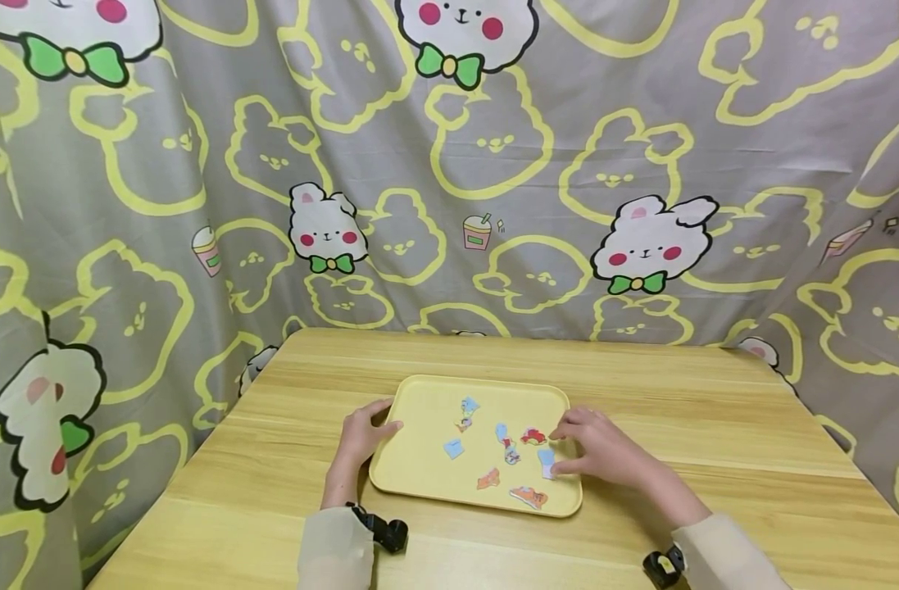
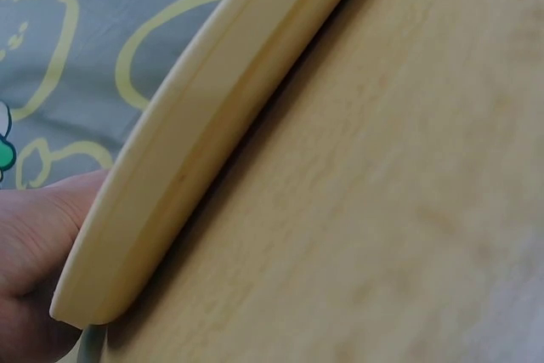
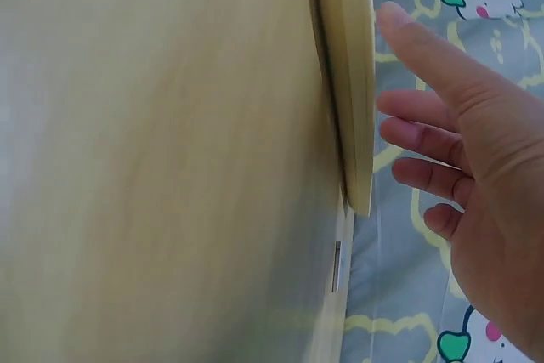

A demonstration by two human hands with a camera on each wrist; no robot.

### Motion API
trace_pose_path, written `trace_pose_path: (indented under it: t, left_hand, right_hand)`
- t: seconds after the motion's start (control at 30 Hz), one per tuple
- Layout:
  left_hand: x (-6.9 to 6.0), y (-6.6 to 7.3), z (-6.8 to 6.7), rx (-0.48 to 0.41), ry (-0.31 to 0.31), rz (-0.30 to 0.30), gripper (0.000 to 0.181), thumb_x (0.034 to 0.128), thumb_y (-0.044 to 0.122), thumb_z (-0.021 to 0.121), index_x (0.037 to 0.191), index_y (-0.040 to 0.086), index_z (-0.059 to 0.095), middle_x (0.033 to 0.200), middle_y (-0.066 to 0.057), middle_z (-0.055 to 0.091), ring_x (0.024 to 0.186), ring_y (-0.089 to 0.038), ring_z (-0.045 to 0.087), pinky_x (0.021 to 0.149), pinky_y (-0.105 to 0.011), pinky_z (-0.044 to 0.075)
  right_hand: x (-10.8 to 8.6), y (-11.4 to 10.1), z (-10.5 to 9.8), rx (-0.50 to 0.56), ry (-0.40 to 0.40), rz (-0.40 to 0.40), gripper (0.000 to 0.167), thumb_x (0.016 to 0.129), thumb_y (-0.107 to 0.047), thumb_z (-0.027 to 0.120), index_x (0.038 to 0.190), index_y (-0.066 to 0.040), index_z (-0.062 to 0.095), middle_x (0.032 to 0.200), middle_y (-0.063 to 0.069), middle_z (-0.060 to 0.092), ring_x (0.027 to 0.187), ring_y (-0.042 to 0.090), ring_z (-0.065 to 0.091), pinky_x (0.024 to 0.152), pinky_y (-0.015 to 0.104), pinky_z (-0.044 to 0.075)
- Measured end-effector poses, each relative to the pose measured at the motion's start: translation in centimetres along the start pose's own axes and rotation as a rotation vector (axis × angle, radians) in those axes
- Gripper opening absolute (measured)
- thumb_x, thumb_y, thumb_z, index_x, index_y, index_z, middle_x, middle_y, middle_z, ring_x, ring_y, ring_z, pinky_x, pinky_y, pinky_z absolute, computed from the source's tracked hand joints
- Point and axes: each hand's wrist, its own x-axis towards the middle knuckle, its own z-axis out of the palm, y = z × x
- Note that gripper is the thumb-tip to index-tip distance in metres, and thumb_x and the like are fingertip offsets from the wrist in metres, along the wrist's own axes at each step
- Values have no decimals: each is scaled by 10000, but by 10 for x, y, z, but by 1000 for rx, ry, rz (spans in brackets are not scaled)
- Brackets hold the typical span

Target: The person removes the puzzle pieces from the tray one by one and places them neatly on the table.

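Yellow tray [image 1: 419,410]: left hand [image 1: 362,434] grips its left rim, thumb lapped over the edge. Right hand [image 1: 602,447] sits at the tray's right rim, thumb and fingers spread wide, nothing visibly held; thumb is at the blue-white cutout [image 1: 545,461], fingertips near the red cutout [image 1: 533,436], contact unclear. Further in on the tray: blue cutout [image 1: 454,447] left of centre, orange shoe cutout [image 1: 528,496] by the near rim. Wooden table [image 1: 678,393] under the tray, patterned curtain [image 1: 508,172] beyond. I'd brace the rim, slide flat pieces with light fingertip pressure, and avoid nudging neighbours.
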Motion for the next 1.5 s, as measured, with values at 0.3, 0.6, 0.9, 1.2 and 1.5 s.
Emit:
trace_pose_path:
  t: [0.3, 0.6, 0.9, 1.2, 1.5]
  left_hand:
    - [0, 0, 0, -5, -1, 10, 501, 888, 168, 721, 1365, 97, 586, 1440, -195, 529, 1382, -426, 423, 1142, -568, 375]
    - [-1, 0, 0, -5, 4, 18, 501, 881, 157, 727, 1359, 89, 590, 1429, -193, 541, 1375, -422, 435, 1144, -564, 375]
    - [0, 1, 0, -8, 6, 7, 506, 882, 161, 726, 1363, 89, 586, 1439, -192, 531, 1386, -416, 423, 1161, -556, 356]
    - [-1, 1, 0, -20, 6, -2, 500, 886, 161, 723, 1362, 90, 587, 1440, -187, 532, 1391, -412, 418, 1163, -554, 354]
    - [-3, 1, 0, -11, 5, -4, 501, 890, 172, 720, 1365, 89, 584, 1441, -190, 530, 1392, -415, 415, 1159, -556, 359]
  right_hand:
    - [3, -6, 3, -55, 10, -68, 472, 718, -531, 785, 991, -147, 758, 954, -74, 636, 897, 86, 533, 787, 307, 419]
    - [2, -9, 2, -97, -47, -79, 461, 728, -487, 794, 1016, -128, 759, 972, -36, 640, 900, 119, 543, 747, 281, 433]
    - [2, -10, 2, -85, -55, -75, 395, 736, -423, 807, 1001, -135, 750, 999, -30, 653, 929, 139, 560, 798, 334, 489]
    - [2, -11, 1, -26, -77, -71, 351, 763, -363, 806, 1007, -127, 716, 1022, -17, 666, 955, 162, 579, 843, 393, 526]
    - [0, -11, 1, 16, -99, -26, 364, 753, -343, 816, 1031, -145, 690, 1027, -57, 640, 986, 135, 560, 888, 410, 520]
